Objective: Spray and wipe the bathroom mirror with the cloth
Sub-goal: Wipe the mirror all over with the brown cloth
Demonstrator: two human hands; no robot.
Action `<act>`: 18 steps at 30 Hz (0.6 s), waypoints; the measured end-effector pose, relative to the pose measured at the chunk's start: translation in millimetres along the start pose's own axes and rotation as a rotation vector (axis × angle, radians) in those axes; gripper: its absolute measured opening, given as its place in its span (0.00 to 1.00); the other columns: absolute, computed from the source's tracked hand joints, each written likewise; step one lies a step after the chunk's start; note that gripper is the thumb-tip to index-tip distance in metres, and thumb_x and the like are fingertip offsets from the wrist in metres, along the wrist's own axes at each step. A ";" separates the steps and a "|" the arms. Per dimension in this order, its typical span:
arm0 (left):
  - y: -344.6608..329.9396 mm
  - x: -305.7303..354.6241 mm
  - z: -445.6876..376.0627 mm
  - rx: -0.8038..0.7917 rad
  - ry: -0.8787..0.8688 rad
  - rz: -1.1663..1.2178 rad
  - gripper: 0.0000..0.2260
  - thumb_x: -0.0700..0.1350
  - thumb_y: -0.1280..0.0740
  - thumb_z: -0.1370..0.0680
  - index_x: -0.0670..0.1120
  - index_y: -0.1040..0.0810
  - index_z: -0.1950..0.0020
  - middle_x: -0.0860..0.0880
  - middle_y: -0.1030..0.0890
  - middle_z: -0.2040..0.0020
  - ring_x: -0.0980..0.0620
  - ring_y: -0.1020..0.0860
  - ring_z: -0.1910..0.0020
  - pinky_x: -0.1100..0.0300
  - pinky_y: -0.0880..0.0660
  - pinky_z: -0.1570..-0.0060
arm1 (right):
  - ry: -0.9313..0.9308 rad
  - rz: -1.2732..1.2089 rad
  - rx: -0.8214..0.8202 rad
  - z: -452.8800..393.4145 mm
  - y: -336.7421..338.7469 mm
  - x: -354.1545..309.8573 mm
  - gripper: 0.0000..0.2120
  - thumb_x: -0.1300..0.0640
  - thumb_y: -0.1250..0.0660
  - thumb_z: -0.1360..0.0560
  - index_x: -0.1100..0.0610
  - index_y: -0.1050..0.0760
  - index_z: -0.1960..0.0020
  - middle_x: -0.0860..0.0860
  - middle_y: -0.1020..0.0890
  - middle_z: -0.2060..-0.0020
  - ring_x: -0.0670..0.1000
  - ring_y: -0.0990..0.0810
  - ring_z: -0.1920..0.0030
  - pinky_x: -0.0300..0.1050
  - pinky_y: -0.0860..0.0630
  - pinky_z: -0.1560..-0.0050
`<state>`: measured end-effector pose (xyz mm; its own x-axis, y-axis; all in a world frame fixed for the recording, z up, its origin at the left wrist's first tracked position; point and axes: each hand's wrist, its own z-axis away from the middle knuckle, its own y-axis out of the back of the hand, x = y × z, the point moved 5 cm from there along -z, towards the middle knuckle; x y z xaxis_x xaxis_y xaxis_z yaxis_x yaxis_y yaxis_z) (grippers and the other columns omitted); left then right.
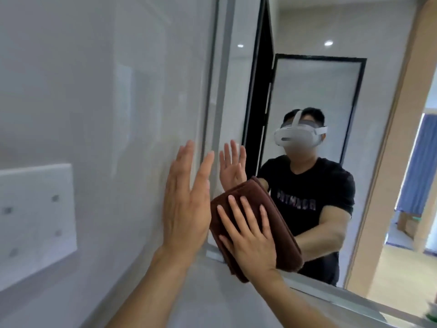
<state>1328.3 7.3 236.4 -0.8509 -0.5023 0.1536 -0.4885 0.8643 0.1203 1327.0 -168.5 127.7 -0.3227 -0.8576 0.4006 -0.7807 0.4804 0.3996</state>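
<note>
The bathroom mirror [319, 91] fills the right half of the view, framed in grey metal. A folded brown cloth [279, 223] lies flat against its lower left corner. My right hand [250, 235] presses on the cloth with fingers spread. My left hand [186, 202] rests flat on the wall just left of the mirror's edge, fingers apart, holding nothing. The mirror reflects a person in a black T-shirt with a white headset. No spray bottle is in view.
A grey tiled wall [94, 102] takes up the left side, with a white panel [35, 221] mounted low on it. The mirror's lower frame [331, 294] runs diagonally to the bottom right. A black-framed door and a wooden doorway appear only as reflections.
</note>
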 end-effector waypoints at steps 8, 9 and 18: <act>21.6 -8.5 -6.1 -0.041 0.082 0.037 0.23 0.39 0.38 0.18 0.43 0.35 0.23 0.43 0.42 0.20 0.51 0.47 0.20 0.68 0.51 0.24 | 0.269 0.014 -0.092 -16.3 -12.2 -46.4 0.34 0.43 0.37 0.20 0.54 0.41 0.19 0.54 0.43 0.19 0.57 0.47 0.18 0.62 0.54 0.20; 24.2 -9.1 -5.2 -0.040 0.091 0.049 0.23 0.40 0.39 0.18 0.44 0.36 0.23 0.43 0.43 0.20 0.52 0.48 0.20 0.69 0.52 0.25 | 0.286 0.016 -0.097 -15.9 -12.3 -48.7 0.34 0.43 0.36 0.20 0.54 0.40 0.19 0.54 0.43 0.19 0.57 0.47 0.18 0.62 0.54 0.20; 29.1 1.6 -3.0 -0.026 0.043 0.063 0.21 0.45 0.43 0.16 0.47 0.36 0.23 0.46 0.45 0.19 0.54 0.47 0.20 0.57 0.39 0.25 | 0.597 0.077 -0.274 -7.9 -4.7 -46.0 0.39 0.35 0.28 0.29 0.51 0.32 0.23 0.53 0.33 0.22 0.56 0.37 0.21 0.61 0.50 0.20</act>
<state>1313.3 31.6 243.0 -0.8704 -0.4482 0.2039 -0.4287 0.8934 0.1340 1349.8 -129.8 113.9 0.0413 -0.6078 0.7930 -0.5777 0.6331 0.5152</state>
